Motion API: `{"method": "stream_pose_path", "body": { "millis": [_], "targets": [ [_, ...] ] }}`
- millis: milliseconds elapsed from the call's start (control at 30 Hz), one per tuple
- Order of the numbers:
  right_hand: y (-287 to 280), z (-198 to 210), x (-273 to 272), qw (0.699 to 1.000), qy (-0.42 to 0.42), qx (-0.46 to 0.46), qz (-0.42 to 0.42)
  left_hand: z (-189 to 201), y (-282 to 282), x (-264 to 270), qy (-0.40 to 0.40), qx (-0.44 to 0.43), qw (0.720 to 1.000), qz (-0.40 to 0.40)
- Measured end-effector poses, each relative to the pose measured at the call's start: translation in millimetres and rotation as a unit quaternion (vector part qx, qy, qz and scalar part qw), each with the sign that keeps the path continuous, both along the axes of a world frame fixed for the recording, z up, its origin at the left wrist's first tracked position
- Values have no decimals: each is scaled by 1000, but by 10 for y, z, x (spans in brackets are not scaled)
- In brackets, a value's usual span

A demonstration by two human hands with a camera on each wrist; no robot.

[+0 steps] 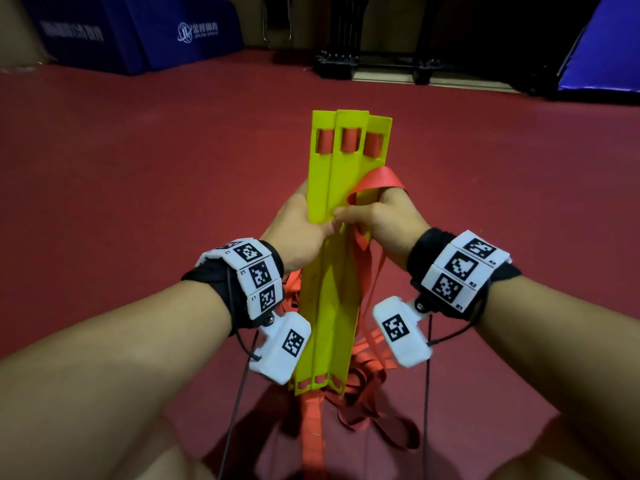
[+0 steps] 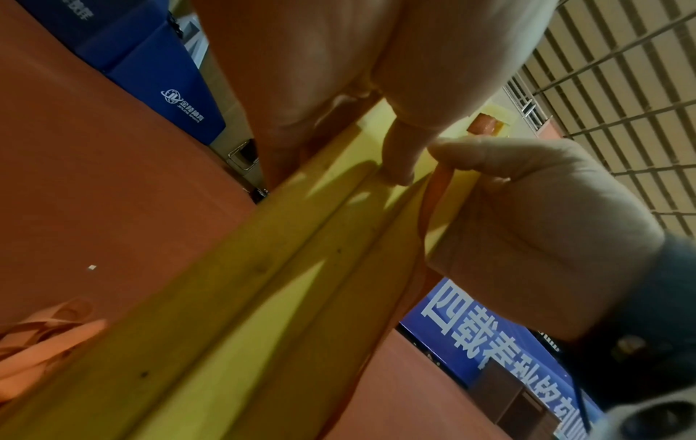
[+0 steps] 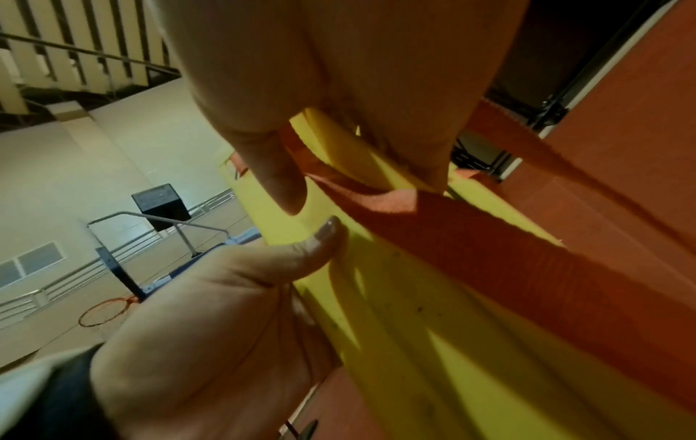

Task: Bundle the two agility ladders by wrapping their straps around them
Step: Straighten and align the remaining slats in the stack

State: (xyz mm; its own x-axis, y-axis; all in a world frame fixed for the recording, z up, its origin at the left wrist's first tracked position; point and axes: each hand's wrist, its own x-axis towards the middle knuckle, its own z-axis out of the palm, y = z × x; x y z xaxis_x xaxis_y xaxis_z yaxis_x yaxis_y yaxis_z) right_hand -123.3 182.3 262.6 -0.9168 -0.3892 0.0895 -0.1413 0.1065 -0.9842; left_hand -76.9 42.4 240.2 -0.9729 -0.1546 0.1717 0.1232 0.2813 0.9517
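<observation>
Above red floor (image 1: 138,202), left hand (image 1: 298,233) is gripping the yellow rungs (image 1: 343,188) while right hand (image 1: 384,220) is pinching, seemingly, a slack red strap (image 1: 381,178) that risks unwinding.

Both forearms are showing bare; each wrist is wearing a black wrap (image 1: 431,245) under a white segmented band (image 1: 254,277) printed with square black-and-white markers; a white marker-printed camera pod (image 1: 403,336) is hanging from each band; thin black cables (image 1: 239,393) are trailing down.

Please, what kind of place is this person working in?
Most likely an indoor sports hall. A basketball hoop on its stand shows in the right wrist view, blue gym mats stand at the wall, and the red floor looks like sports flooring.
</observation>
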Motion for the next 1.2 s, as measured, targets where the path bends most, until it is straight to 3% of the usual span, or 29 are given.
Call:
{"method": "stream_pose_path", "body": {
  "millis": [267,500,767,967,1100,1200],
  "targets": [
    [20,-71,-127,998,31,39,-39,-57,-38,-26,-7,29,998,49],
    [77,-20,-146,997,13,-24,-67,39,-73,8,3,41,997,63],
    [162,-84,-286,996,-10,15,-91,149,-71,58,4,121,992,40],
    [188,-174,-433,994,-41,-3,-104,234,-30,131,-7,121,992,35],
    [169,-222,-475,996,-19,-13,-88,335,60,237,-7,131,991,-8],
    [155,-247,-491,995,-7,-12,-99,357,82,260,-9,152,988,10]
  ]
}}
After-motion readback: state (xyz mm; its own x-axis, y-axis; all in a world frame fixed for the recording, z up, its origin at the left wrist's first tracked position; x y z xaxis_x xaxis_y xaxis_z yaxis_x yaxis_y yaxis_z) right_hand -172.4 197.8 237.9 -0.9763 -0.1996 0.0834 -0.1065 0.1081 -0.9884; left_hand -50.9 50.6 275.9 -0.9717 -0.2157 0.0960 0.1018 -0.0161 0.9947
